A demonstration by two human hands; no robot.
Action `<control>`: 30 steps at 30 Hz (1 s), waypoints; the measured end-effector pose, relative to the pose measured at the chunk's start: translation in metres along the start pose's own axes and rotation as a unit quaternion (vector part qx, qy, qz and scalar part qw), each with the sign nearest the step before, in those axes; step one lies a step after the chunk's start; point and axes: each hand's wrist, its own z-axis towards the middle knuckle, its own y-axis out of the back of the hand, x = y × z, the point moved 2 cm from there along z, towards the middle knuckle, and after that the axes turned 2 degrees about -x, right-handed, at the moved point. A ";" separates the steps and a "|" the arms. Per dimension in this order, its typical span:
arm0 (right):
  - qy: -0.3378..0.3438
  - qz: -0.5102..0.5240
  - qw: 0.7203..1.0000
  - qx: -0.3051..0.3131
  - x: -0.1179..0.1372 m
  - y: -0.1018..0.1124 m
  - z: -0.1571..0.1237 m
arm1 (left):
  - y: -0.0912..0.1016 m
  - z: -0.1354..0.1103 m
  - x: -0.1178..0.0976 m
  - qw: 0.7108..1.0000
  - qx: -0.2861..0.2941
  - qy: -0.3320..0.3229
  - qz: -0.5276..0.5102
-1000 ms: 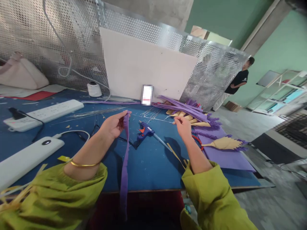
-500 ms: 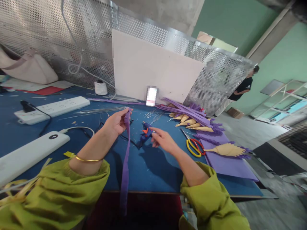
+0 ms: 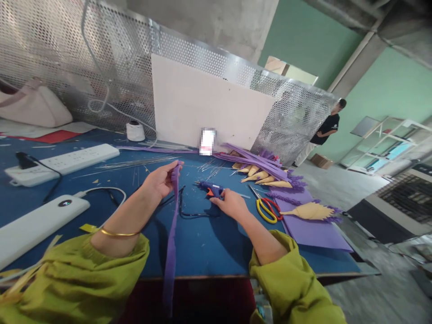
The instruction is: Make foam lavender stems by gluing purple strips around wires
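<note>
Pinched in the fingers of my left hand is the top of a long purple paper strip, which hangs down past the table's front edge. My right hand is closed round the handle of a blue glue gun with an orange trigger. The gun's nozzle points left, toward the strip but apart from it, and a pale glue stick juts out behind. Its black cord curves over the blue table. To the right of my right hand lie scissors with red and yellow handles.
Purple strips and tan paper-wrapped purple flowers are piled at the back right. Another wrapped flower rests on purple sheets. Thin wires, a power strip, a white power bank and a lit phone occupy the table.
My right hand has taken hold of the glue gun, which has turned so its body lies more level, nozzle to the left. My left hand still holds the purple strip. The view has shifted slightly.
</note>
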 end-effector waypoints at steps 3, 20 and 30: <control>-0.022 0.042 0.999 0.006 -0.001 -0.008 0.010 | 0.000 0.001 0.000 1.000 0.002 -0.008 0.002; -0.152 0.592 0.789 0.061 0.001 -0.020 0.006 | 0.002 -0.004 -0.007 0.998 -0.029 -0.044 -0.022; -0.161 0.701 0.688 -0.096 -0.009 -0.001 0.003 | 0.000 -0.007 -0.006 0.996 -0.030 -0.048 -0.066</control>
